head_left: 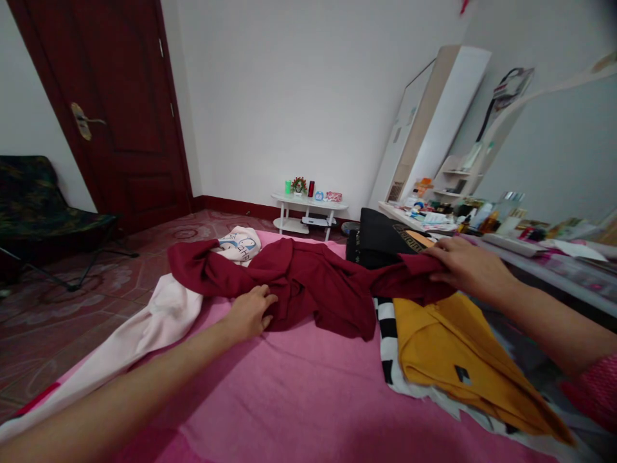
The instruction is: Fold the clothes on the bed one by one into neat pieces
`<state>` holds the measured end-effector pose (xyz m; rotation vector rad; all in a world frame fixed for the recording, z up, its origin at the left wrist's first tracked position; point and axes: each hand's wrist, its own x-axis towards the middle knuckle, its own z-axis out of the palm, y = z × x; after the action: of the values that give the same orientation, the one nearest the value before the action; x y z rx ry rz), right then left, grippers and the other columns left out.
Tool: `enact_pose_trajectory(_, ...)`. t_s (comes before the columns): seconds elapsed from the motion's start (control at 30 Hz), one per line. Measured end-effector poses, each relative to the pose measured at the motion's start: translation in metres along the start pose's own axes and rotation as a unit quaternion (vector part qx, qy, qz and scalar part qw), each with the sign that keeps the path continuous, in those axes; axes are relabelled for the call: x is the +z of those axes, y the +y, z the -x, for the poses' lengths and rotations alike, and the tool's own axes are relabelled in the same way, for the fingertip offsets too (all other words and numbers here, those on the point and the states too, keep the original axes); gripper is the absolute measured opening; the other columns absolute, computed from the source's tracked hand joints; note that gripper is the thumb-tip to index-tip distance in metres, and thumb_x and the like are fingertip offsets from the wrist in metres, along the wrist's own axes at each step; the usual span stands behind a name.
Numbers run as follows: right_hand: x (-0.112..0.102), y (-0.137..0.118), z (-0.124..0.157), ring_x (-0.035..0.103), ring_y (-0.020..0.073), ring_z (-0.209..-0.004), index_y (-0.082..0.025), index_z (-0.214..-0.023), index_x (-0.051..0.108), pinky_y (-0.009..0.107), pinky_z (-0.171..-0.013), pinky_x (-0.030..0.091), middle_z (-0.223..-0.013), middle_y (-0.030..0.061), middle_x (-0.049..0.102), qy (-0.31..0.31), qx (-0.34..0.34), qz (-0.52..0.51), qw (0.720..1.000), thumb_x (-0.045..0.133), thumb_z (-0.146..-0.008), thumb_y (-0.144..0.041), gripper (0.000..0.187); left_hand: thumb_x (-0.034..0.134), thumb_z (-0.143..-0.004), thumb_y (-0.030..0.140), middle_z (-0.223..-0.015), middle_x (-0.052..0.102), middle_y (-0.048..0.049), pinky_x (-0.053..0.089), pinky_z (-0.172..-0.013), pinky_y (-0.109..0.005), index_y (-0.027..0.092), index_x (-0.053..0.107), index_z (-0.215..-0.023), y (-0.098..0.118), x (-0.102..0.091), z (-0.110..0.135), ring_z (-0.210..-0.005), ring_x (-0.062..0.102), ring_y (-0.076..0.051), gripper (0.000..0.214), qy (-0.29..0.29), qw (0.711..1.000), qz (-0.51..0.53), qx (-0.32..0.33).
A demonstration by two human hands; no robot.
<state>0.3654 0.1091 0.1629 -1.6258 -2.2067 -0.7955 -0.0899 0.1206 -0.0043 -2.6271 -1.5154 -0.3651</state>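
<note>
A crumpled maroon long-sleeved top (313,283) lies spread across a pink-covered bed (313,379). My right hand (467,267) pinches one sleeve end at the right, lifting it a little over a mustard-yellow garment (438,347). On the near left edge of the top is my left hand (248,313), its fingers curled against the cloth; the fingertips are partly hidden in the folds. Behind the top's left part, a pale pink printed garment (243,244) shows, with a pale sleeve (164,315) trailing toward me.
Black folded clothing (378,235) lies at the far right of the bed, and black-and-white striped cloth (386,334) under the yellow garment. A cluttered dressing table (544,251) with a mirror borders the right side. A small white table (308,204), folding chair (48,199) and door (116,109) stand beyond.
</note>
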Motion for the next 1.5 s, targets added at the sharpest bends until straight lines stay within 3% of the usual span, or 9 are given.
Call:
enact_pose_trajectory(0.1,0.029,-0.03,0.016,0.05,0.0333,-0.111,-0.017,-0.118,0.063,0.043,-0.087,0.039,-0.125,0.0175,0.055,-0.13,-0.013,0.029,0.991,0.078,-0.065,-0.04,0.06,0.052,-0.081,0.017,-0.095,0.061,-0.0078,0.048,-0.075,-0.031,0.02,0.063,-0.094,-0.007,0.006,0.0,-0.091,0.06,-0.023,0.017,-0.029,0.999,-0.007,-0.026)
enact_pose_trajectory(0.23,0.063,-0.117,0.041,0.051,0.0244,-0.111,-0.021,-0.119,0.061,0.036,-0.092,0.039,-0.124,0.0099,0.056,-0.194,-0.06,-0.089,0.975,0.059,-0.082,-0.03,0.038,0.045,-0.083,0.012,-0.088,0.06,-0.005,0.046,-0.074,-0.027,0.02,0.059,-0.082,-0.01,0.006,0.005,-0.085,0.061,-0.018,0.016,-0.014,0.999,0.029,-0.025)
enact_pose_trajectory(0.47,0.105,-0.202,0.045,0.054,0.0239,-0.104,-0.014,-0.12,0.057,0.031,-0.084,0.044,-0.108,0.0136,0.058,-0.251,0.02,-0.08,0.964,0.05,-0.074,-0.007,0.047,0.061,-0.078,0.04,-0.105,0.057,-0.01,0.044,-0.085,-0.036,0.02,0.057,-0.111,0.015,0.008,0.014,-0.099,0.054,-0.026,0.039,0.026,0.999,0.04,0.004)
enact_pose_trajectory(0.77,0.101,-0.211,0.034,0.058,0.0224,-0.098,-0.015,-0.115,0.055,0.027,-0.071,0.045,-0.107,0.0158,0.058,-0.28,0.053,0.002,0.959,0.032,-0.084,0.002,0.042,0.055,-0.081,0.032,-0.07,0.058,-0.0016,0.042,-0.067,-0.027,0.017,0.061,-0.073,-0.016,0.032,-0.004,-0.069,0.055,-0.016,0.018,0.04,0.938,0.325,-0.114)
enact_pose_trajectory(1.0,0.102,-0.194,0.036,0.064,0.0225,-0.091,-0.016,-0.107,0.059,0.03,-0.071,0.044,-0.102,0.0134,0.064,-0.309,0.051,-0.026,0.949,0.043,-0.075,0.005,0.041,0.055,-0.076,0.046,-0.056,0.055,0.0011,0.04,-0.052,-0.022,0.015,0.058,-0.067,-0.044,0.006,0.021,-0.051,0.05,-0.012,0.032,0.053,0.905,0.401,-0.129)
enact_pose_trajectory(1.13,0.104,-0.193,0.032,0.066,0.0239,-0.091,-0.014,-0.103,0.061,0.03,-0.072,0.044,-0.1,0.0137,0.065,-0.318,0.05,-0.032,0.946,0.047,-0.074,0.002,0.036,0.054,-0.077,0.042,-0.057,0.057,0.001,0.038,-0.05,-0.021,0.017,0.057,-0.069,-0.049,-0.019,0.023,-0.05,0.05,-0.012,0.027,0.174,0.888,0.386,-0.181)
enact_pose_trajectory(1.3,0.103,-0.193,0.031,0.065,0.0245,-0.093,-0.014,-0.104,0.061,0.031,-0.073,0.044,-0.104,0.0151,0.065,-0.32,0.047,-0.035,0.946,0.046,-0.076,0.0,0.035,0.043,-0.083,0.042,-0.051,0.053,0.0019,0.039,-0.045,-0.021,0.019,0.052,-0.072,-0.084,-0.042,0.025,-0.044,0.051,-0.013,0.027,0.322,0.8,0.37,-0.345)
enact_pose_trajectory(1.4,0.1,-0.191,0.029,0.065,0.0248,-0.094,-0.015,-0.102,0.062,0.031,-0.074,0.044,-0.104,0.0147,0.066,-0.33,0.041,-0.044,0.942,0.047,-0.076,-0.001,0.033,0.048,-0.081,0.038,-0.06,0.06,-0.0031,0.043,-0.052,-0.026,0.019,0.056,-0.073,-0.098,-0.05,0.032,-0.055,0.06,-0.019,0.023,0.221,0.87,0.214,-0.386)
enact_pose_trajectory(1.5,0.098,-0.189,0.025,0.065,0.0243,-0.096,-0.015,-0.1,0.063,0.03,-0.075,0.044,-0.104,0.0141,0.066,-0.341,0.037,-0.049,0.938,0.047,-0.074,0.0,0.034,0.05,-0.081,0.033,-0.087,0.066,-0.0103,0.046,-0.063,-0.033,0.019,0.061,-0.093,-0.081,-0.056,0.037,-0.079,0.063,-0.028,0.022,0.166,0.934,-0.008,-0.316)
